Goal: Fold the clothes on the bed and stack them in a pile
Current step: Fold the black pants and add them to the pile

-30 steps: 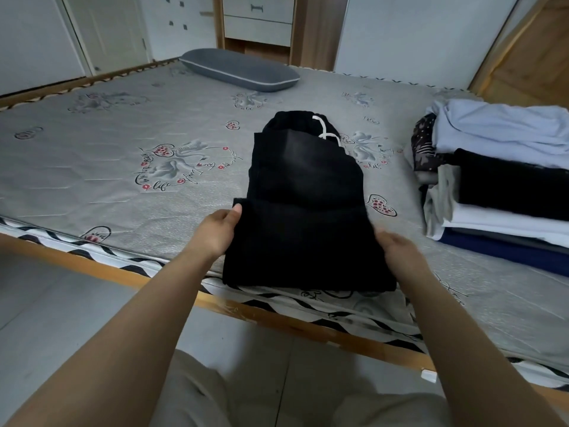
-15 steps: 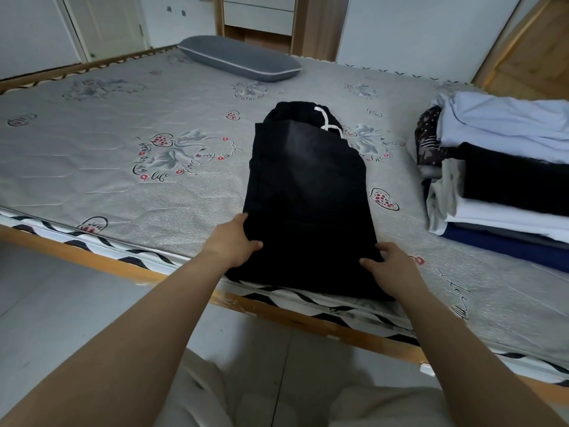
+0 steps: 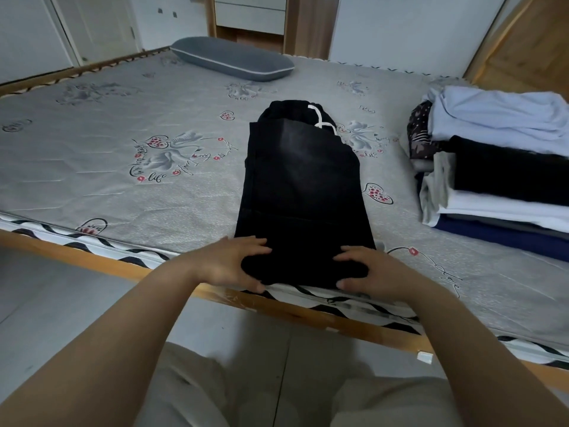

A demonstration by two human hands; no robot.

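Black trousers (image 3: 301, 186) with a white drawstring lie folded lengthwise on the bed (image 3: 123, 186), their near end at the bed's front edge. My left hand (image 3: 228, 263) grips the near left corner of the trousers, fingers on top and thumb underneath. My right hand (image 3: 369, 269) grips the near right corner the same way. A pile of folded clothes (image 3: 498, 167) sits on the bed to the right, with white, black, pale blue and navy layers.
A grey pillow (image 3: 231, 58) lies at the far side of the bed. The wooden bed frame (image 3: 92, 263) runs along the front edge, with tiled floor below. Wardrobes and a wooden door stand behind the bed.
Both hands slid from the sides of the trousers to the near end and took hold of its corners. The trousers now lie as a narrower, longer strip.
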